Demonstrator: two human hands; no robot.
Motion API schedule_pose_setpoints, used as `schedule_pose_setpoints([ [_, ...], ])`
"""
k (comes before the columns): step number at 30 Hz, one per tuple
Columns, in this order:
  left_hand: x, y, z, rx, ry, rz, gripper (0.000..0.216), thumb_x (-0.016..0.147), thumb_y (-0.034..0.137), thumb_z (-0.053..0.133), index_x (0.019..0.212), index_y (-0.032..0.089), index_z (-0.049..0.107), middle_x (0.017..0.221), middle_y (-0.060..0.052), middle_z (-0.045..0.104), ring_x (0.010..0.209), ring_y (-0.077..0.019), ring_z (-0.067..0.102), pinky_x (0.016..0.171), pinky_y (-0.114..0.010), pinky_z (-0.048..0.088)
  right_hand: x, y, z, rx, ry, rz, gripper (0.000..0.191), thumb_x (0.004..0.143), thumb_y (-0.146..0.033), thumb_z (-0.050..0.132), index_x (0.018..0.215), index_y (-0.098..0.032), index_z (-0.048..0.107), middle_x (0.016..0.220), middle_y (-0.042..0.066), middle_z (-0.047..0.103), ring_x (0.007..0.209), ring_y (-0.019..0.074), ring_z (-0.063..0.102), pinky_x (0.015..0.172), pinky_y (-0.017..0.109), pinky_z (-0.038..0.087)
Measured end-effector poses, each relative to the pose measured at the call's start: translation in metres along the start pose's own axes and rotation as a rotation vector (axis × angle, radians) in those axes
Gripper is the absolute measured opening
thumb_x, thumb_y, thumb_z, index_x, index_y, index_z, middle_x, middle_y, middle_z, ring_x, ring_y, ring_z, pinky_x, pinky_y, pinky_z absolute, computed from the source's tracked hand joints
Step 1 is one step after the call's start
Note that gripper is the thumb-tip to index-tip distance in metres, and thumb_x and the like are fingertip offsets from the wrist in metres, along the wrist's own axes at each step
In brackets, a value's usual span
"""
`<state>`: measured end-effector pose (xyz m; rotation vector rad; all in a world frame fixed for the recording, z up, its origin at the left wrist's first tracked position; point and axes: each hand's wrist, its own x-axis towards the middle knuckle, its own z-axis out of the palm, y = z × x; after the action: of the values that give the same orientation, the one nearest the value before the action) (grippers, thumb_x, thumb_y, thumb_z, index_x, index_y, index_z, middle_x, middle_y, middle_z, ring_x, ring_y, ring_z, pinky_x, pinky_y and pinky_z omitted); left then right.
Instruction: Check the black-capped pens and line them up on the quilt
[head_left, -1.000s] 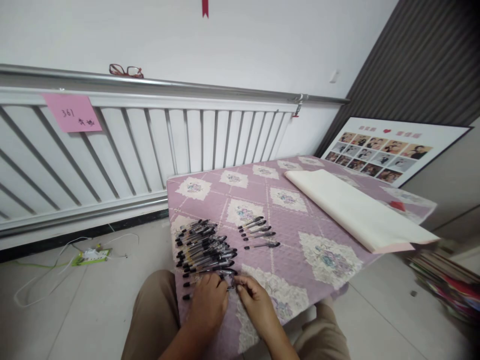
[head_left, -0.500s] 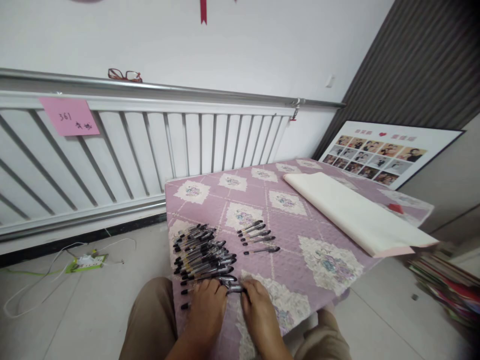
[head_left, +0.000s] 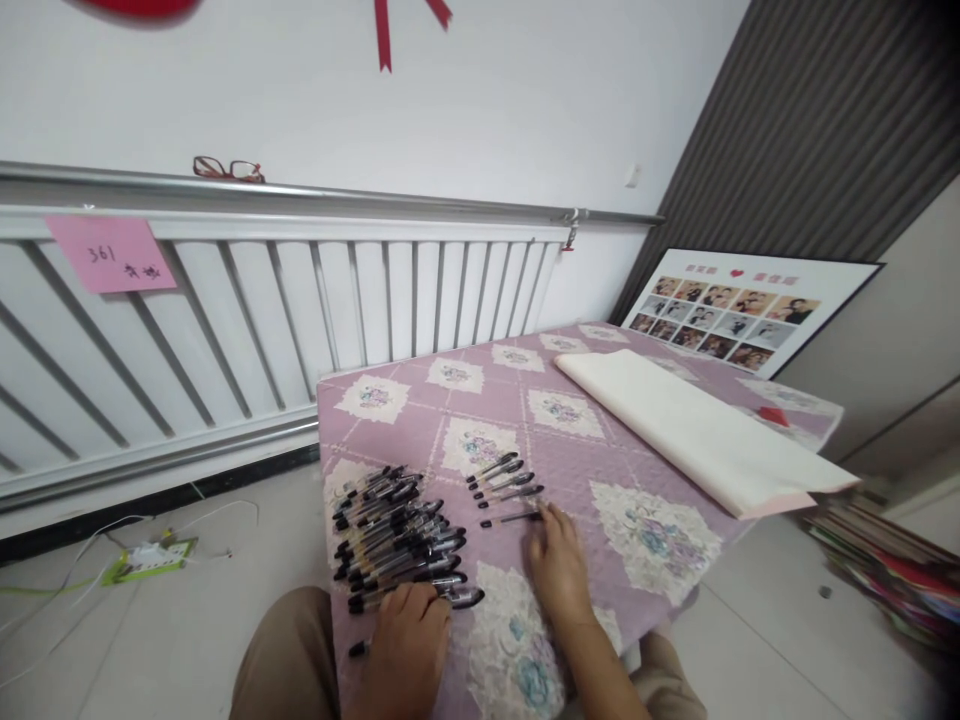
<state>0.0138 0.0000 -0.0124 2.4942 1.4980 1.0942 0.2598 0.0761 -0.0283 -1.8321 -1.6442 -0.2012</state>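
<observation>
A pile of black-capped clear pens [head_left: 394,530] lies at the left side of the table, most caps pointing right. My left hand [head_left: 409,635] rests over the pile's near edge, fingers curled onto a pen [head_left: 465,598] whose dark cap sticks out to the right. Another pen's dark end [head_left: 358,649] peeks out left of this hand; the rest is covered. To the right of the pile, several pens [head_left: 501,476] lie side by side in a small group. My right hand [head_left: 559,560] has its fingertips closed at the cap end of the nearest one [head_left: 510,519], hiding that cap.
A purple floral tablecloth [head_left: 517,415] covers the table. A folded cream sheet [head_left: 682,425] lies across its right side, near a red scrap [head_left: 772,416]. Behind are a white radiator [head_left: 420,300] with glasses [head_left: 229,169] above, and a photo board [head_left: 742,310]. A power strip [head_left: 150,562] sits on the floor.
My right hand has left the pile's near edge and moved right and away from me to the small pen group. My left hand stays by the pile. The view has shifted slightly.
</observation>
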Motion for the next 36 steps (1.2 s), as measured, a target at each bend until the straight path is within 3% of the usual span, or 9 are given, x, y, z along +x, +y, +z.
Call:
schedule_pose_setpoints([
  [4, 0.003, 0.001, -0.001, 0.012, 0.035, 0.025, 0.026, 0.09, 0.015, 0.037, 0.089, 0.024, 0.062, 0.087, -0.002, 0.059, 0.081, -0.0184, 0.051, 0.075, -0.033, 0.038, 0.009, -0.001, -0.001, -0.142, -0.13, 0.013, 0.038, 0.084, -0.022, 0.041, 0.119, -0.019, 0.057, 0.125, 0.01, 0.055, 0.122, 0.0283, 0.038, 0.096, 0.045, 0.035],
  [9, 0.003, 0.001, 0.0, -0.002, 0.018, 0.008, 0.024, 0.088, 0.016, 0.04, 0.085, 0.024, 0.062, 0.086, -0.003, 0.06, 0.08, -0.0182, 0.051, 0.075, -0.032, 0.038, 0.003, -0.007, -0.009, -0.149, -0.184, -0.024, 0.026, 0.083, -0.027, 0.049, 0.104, -0.025, 0.064, 0.102, 0.008, 0.062, 0.099, 0.026, 0.051, 0.081, 0.04, 0.039],
  [13, 0.003, 0.002, -0.003, -0.003, -0.015, 0.001, 0.019, 0.085, 0.014, 0.045, 0.081, 0.024, 0.061, 0.086, -0.002, 0.06, 0.081, -0.0186, 0.051, 0.077, -0.033, 0.038, -0.005, -0.005, -0.013, -0.014, -0.16, -0.066, 0.021, 0.083, -0.025, 0.049, 0.097, -0.022, 0.064, 0.096, 0.008, 0.064, 0.09, 0.0243, 0.056, 0.079, 0.039, 0.042],
  [17, 0.002, 0.004, -0.007, -0.017, 0.008, 0.045, 0.02, 0.085, 0.015, 0.045, 0.091, 0.025, 0.061, 0.089, -0.001, 0.061, 0.084, -0.0184, 0.051, 0.08, -0.033, 0.038, -0.02, -0.01, -0.018, 0.219, -0.137, -0.06, 0.02, 0.086, -0.027, 0.045, 0.096, -0.018, 0.06, 0.093, 0.009, 0.065, 0.088, 0.0226, 0.06, 0.081, 0.038, 0.046],
  [21, 0.0, 0.005, -0.006, -0.041, 0.055, 0.126, 0.024, 0.089, 0.018, 0.044, 0.104, 0.026, 0.06, 0.096, -0.002, 0.061, 0.091, -0.0191, 0.051, 0.084, -0.034, 0.037, -0.042, -0.029, -0.03, 0.346, -0.175, -0.107, 0.019, 0.087, -0.028, 0.046, 0.097, -0.019, 0.059, 0.094, 0.008, 0.065, 0.09, 0.0219, 0.06, 0.081, 0.037, 0.049],
  [26, -0.001, 0.007, -0.003, -0.014, 0.176, 0.175, 0.027, 0.092, 0.018, 0.038, 0.104, 0.026, 0.061, 0.101, -0.003, 0.061, 0.098, -0.0191, 0.051, 0.088, -0.035, 0.034, -0.069, -0.06, -0.04, 0.407, -0.271, -0.23, 0.013, 0.085, -0.024, 0.051, 0.093, -0.024, 0.061, 0.086, 0.004, 0.065, 0.082, 0.0202, 0.061, 0.074, 0.033, 0.051],
  [29, 0.001, 0.008, -0.004, 0.024, 0.128, 0.179, 0.023, 0.093, 0.024, 0.04, 0.104, 0.026, 0.06, 0.099, -0.002, 0.063, 0.096, -0.0186, 0.052, 0.087, -0.035, 0.032, -0.08, -0.073, -0.039, 0.464, -0.293, -0.257, 0.015, 0.083, -0.022, 0.053, 0.093, -0.026, 0.063, 0.087, 0.004, 0.066, 0.082, 0.02, 0.062, 0.074, 0.032, 0.052],
  [33, 0.001, 0.007, -0.004, 0.067, 0.044, 0.134, 0.019, 0.093, 0.028, 0.044, 0.1, 0.029, 0.061, 0.086, 0.002, 0.063, 0.085, -0.0168, 0.054, 0.085, -0.035, 0.031, -0.086, -0.078, -0.037, 0.599, -0.312, -0.188, 0.015, 0.081, -0.023, 0.055, 0.093, -0.025, 0.064, 0.09, 0.005, 0.068, 0.085, 0.0197, 0.064, 0.077, 0.03, 0.053],
  [36, -0.001, 0.005, -0.003, 0.064, 0.06, 0.08, 0.021, 0.094, 0.026, 0.041, 0.095, 0.029, 0.062, 0.08, 0.003, 0.063, 0.08, -0.0153, 0.054, 0.085, -0.036, 0.029, -0.084, -0.077, -0.041, 0.713, -0.288, -0.002, 0.024, 0.081, -0.03, 0.058, 0.104, -0.023, 0.062, 0.097, 0.007, 0.069, 0.089, 0.02, 0.066, 0.08, 0.029, 0.053],
])
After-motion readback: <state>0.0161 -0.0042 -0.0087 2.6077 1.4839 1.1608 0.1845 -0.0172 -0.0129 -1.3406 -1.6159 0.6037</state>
